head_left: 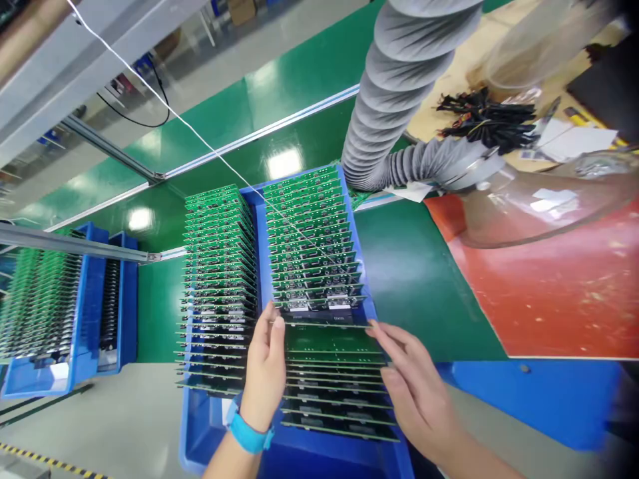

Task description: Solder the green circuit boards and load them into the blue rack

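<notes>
A blue slotted tray (259, 233) stands on the green belt and holds two rows of upright green circuit boards. My left hand (264, 372), with a blue wristband, and my right hand (414, 389) grip the two side edges of one circuit board (329, 338) in the right-hand row, near the front. Fingertips of both hands pinch the board's top corners. The board stands in line with the others, and I cannot tell whether it is seated in its slot or lifted a little.
A second blue tray (84, 346) of boards sits at the left. A grey ribbed hose (394, 93) bends down behind the tray. A red mat (559, 293), a clear dome (549, 199) and black cable bundles (489, 123) lie at the right.
</notes>
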Demonstrator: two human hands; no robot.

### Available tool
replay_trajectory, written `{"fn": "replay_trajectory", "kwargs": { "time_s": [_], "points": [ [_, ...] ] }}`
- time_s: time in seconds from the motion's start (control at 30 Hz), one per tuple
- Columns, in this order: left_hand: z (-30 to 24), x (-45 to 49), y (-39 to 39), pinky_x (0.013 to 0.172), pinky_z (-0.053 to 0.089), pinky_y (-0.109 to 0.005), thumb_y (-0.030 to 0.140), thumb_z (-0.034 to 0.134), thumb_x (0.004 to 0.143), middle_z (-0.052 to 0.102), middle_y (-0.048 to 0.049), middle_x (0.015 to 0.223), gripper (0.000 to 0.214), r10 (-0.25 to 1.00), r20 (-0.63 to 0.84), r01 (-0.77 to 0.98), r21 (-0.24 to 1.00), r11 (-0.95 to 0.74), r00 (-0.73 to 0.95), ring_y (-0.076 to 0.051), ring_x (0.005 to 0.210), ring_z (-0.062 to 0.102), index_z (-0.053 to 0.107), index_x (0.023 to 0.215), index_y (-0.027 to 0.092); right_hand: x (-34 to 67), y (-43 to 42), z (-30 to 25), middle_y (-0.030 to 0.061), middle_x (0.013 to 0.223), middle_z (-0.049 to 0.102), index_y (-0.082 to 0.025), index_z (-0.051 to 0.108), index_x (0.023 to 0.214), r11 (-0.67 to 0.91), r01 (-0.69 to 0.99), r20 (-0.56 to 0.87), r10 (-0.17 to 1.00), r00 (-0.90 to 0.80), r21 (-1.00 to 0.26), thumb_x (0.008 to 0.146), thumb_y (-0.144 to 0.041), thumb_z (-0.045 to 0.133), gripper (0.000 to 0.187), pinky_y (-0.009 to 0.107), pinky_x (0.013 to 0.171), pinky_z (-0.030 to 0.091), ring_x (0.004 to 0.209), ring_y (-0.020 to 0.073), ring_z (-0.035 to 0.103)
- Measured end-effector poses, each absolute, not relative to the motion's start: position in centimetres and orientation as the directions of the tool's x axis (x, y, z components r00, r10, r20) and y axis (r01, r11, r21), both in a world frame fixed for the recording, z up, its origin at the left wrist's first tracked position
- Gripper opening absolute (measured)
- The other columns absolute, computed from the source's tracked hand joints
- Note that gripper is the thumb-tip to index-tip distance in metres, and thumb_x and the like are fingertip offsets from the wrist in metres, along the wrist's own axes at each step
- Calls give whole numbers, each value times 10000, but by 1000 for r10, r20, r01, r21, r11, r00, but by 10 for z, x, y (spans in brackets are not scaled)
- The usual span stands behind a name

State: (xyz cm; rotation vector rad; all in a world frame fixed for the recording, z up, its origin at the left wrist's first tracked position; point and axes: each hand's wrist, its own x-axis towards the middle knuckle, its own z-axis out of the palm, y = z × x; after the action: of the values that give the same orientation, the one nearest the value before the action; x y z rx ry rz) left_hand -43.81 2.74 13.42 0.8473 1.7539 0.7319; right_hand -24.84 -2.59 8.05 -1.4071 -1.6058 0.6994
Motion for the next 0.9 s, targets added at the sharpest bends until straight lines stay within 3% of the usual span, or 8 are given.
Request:
{"fn": "replay_trajectory", "kwargs": {
  "time_s": [0.2, 0.3, 0.4, 0.67, 0.8, 0.9],
  "points": [
    [141, -437, 24, 1083, 296, -377, 531, 548, 785, 487, -91, 1330, 611, 777, -585, 190, 756, 626, -234, -231, 1247, 428, 442, 1287, 199, -230, -7, 82, 76, 1109, 581, -260, 520, 1207, 88, 415, 130, 989, 74, -906, 880, -158, 363, 377, 320, 773, 534, 931, 168, 609],
    [139, -439, 24, 1100, 263, -382, 537, 505, 813, 410, -40, 1397, 578, 779, -576, 175, 764, 621, -250, -222, 1289, 369, 409, 1315, 267, -221, 8, 81, 63, 1020, 630, -247, 587, 1060, 80, 474, 141, 986, 93, -877, 850, -164, 450, 265, 320, 787, 531, 941, 175, 611],
    [141, -440, 26, 1120, 214, -390, 524, 419, 864, 362, 20, 1427, 488, 794, -543, 228, 766, 602, -272, -212, 1318, 315, 413, 1311, 328, -217, 23, 82, 43, 953, 658, -245, 591, 1037, 130, 532, 190, 980, 59, -837, 835, -154, 480, 248, 288, 780, 530, 911, 158, 620],
    [150, -440, 16, 1082, 308, -373, 460, 465, 862, 473, -17, 1350, 455, 819, -528, 340, 745, 574, -226, -227, 1258, 412, 483, 1274, 268, -222, 31, 90, 37, 825, 678, -239, 620, 919, 255, 550, 282, 959, -38, -795, 821, -168, 504, 168, 275, 649, 558, 749, 157, 657],
    [149, -441, 11, 984, 434, -354, 452, 513, 834, 557, -52, 1263, 454, 811, -537, 356, 730, 584, -231, -241, 1129, 542, 518, 1239, 247, -215, 31, 88, 42, 827, 685, -252, 616, 993, 354, 496, 335, 933, -130, -793, 795, -133, 515, 252, 297, 636, 565, 762, 178, 664],
    [148, -441, 12, 961, 452, -349, 439, 518, 833, 574, -54, 1239, 421, 817, -518, 379, 724, 576, -253, -234, 1083, 573, 541, 1209, 250, -209, 33, 85, 40, 850, 685, -268, 594, 1072, 426, 471, 370, 905, -211, -773, 793, -94, 505, 341, 290, 647, 566, 791, 172, 663]
  ]
}}
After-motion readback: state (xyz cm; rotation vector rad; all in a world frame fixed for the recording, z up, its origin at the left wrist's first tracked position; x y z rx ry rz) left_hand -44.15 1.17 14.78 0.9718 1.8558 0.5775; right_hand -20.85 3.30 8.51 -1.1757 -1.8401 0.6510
